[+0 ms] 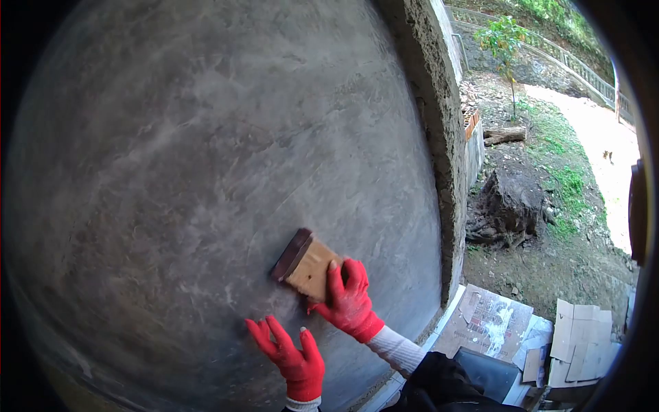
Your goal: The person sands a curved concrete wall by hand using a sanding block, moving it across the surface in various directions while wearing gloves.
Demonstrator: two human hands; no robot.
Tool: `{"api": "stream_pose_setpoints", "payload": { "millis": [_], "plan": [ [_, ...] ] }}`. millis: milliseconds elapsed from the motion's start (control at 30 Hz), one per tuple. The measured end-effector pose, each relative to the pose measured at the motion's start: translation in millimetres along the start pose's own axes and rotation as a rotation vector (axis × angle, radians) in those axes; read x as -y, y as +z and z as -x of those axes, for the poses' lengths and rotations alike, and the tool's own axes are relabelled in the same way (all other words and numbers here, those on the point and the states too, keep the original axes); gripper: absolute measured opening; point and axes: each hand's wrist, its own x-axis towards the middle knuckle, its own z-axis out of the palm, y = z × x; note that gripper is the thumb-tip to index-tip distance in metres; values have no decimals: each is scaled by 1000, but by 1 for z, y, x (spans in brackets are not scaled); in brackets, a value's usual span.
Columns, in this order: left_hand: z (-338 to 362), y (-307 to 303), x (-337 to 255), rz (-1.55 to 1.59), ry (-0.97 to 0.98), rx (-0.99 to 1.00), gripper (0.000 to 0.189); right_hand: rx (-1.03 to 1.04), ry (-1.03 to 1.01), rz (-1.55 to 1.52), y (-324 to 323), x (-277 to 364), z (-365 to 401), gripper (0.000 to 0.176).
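My right hand (348, 300), in a red glove with a white cuff, grips a flat wooden float (304, 264) and presses it against the wet grey plastered wall (206, 151). The float is tan with a dark edge on its upper left side. My left hand (292, 358), also in a red glove, lies flat on the plaster just below and left of the float, fingers spread, holding nothing.
The wall ends at a rough vertical corner (443, 137) on the right. Beyond it lie flattened cardboard sheets (580, 340) on the ground, a tree stump (511, 202), a log, a small tree, a dirt slope and a railing.
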Motion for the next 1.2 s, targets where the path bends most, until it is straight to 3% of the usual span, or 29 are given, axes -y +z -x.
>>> {"api": "stream_pose_setpoints", "payload": {
  "millis": [167, 267, 367, 467, 567, 733, 833, 933, 1000, 1033, 1100, 1200],
  "plan": [
    [-23, 19, 10, -137, 133, -113, 59, -167, 232, 52, -39, -95, -144, 98],
    [-36, 36, 6, -207, 213, -194, 56, -186, 191, 116, -50, -136, -175, 94],
    [-50, 45, 2, -404, 309, -270, 50, -171, 163, 202, -33, -185, -88, 95],
    [-58, 56, 6, -557, 291, -226, 47, -148, 305, 150, -2, -249, 39, 107],
    [-63, 63, 3, -680, 437, -209, 41, -109, 256, 133, -17, -264, 12, 108],
    [-67, 63, -9, -737, 380, -216, 37, -200, 208, 128, -73, -232, -190, 95],
    [-70, 60, -14, -772, 385, -222, 37, -225, 232, 101, -68, -241, -185, 95],
    [-72, 68, -11, -777, 398, -262, 36, -167, 195, 131, -39, -287, -52, 110],
    [-68, 68, -10, -794, 406, -260, 35, -116, 416, 45, -29, -291, 16, 110],
    [-68, 67, -11, -808, 403, -249, 35, -106, 427, 47, -29, -294, 24, 110],
    [-73, 70, -12, -819, 400, -243, 35, -99, 324, 180, -31, -302, 2, 108],
    [-74, 72, -14, -807, 417, -266, 35, -136, 93, 152, -65, -290, -124, 103]
  ]
}}
